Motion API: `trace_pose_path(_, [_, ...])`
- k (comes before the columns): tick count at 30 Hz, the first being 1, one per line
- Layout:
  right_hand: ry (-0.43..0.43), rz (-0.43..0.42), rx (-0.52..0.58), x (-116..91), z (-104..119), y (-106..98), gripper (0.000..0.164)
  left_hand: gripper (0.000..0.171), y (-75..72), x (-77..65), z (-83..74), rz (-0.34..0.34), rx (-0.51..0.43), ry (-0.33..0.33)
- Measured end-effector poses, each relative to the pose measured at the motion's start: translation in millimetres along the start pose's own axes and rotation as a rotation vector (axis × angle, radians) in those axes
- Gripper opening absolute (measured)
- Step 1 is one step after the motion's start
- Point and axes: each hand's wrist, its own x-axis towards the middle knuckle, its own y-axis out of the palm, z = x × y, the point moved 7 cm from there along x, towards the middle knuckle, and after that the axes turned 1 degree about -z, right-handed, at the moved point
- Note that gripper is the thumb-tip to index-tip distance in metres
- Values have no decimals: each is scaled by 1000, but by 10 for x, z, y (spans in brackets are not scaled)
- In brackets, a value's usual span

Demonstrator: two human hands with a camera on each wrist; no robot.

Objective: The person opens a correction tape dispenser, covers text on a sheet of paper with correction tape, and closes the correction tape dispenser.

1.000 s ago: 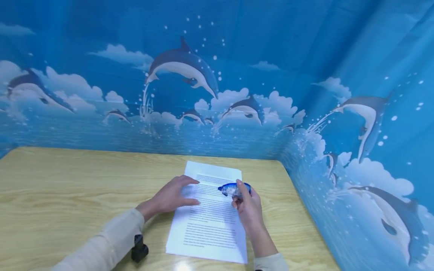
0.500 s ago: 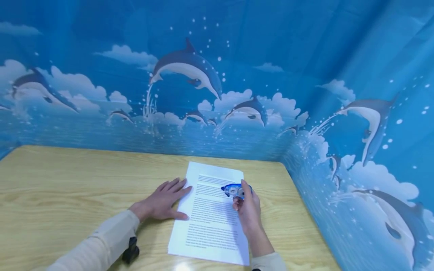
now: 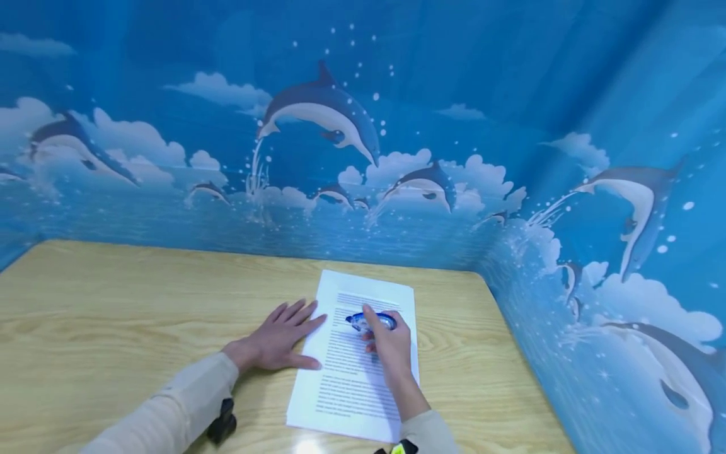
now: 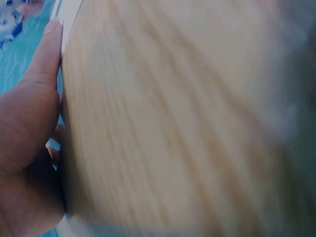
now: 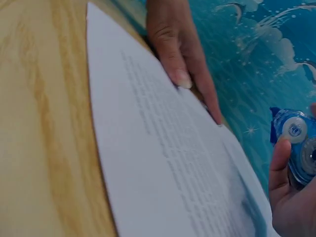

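Note:
A printed sheet of paper (image 3: 346,397), apparently the top of a thin stack, lies lengthwise on the table. Fingers spread, my left hand (image 3: 278,340) rests across its left edge; the thumb and fingertips are on the white margin. My right hand (image 3: 391,347) holds a blue, see-through correction tape (image 3: 356,322) over the upper half of the text, its tip pointing left. Two round reels show through the case of the correction tape (image 5: 296,131) in the right wrist view. The left wrist view catches the left hand's thumb (image 4: 47,54) beside the tabletop.
The wood-grain table (image 3: 142,302) extends far to the left. A blue curtain (image 3: 397,233) printed with dolphins hangs along the table's back and right edges. A black device (image 3: 222,421) is strapped at the left sleeve.
My left hand has come down from a raised, curved pose to lie flat on the paper's left edge. The right hand has moved left over the text with the correction tape.

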Motion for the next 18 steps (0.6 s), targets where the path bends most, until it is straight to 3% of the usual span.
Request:
trace_pose_path(6, [-41,9,-147,35,-60,186,47,91,18,15,-9,-7,18,8])
trace_pose_path(18, [-72,8,-267,62,-112,359,40,93,13,9,7,-3,40,-12])
